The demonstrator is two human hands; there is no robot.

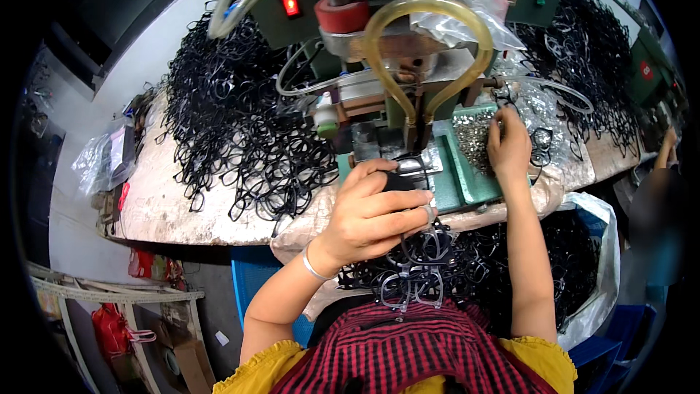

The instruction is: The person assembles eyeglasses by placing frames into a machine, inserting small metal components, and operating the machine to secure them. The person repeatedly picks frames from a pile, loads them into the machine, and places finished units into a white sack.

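Note:
My left hand [375, 208] grips a black eyeglass frame [408, 175] and holds it against the metal plate of the green press machine [408, 66]. My right hand [508, 144] reaches into a green tray of small silver metal parts [470, 138], fingertips down among them. Below my hands, a pile of black frames [467, 263] fills a plastic-lined bin at my lap. A thin bracelet sits on my left wrist.
A big heap of black frames [233, 124] covers the bench on the left, another heap [590, 58] on the right. A yellow hose loop [430, 22] hangs in front of the machine. Another person's arm [665, 147] shows at the far right. Bags lie at the left bench end.

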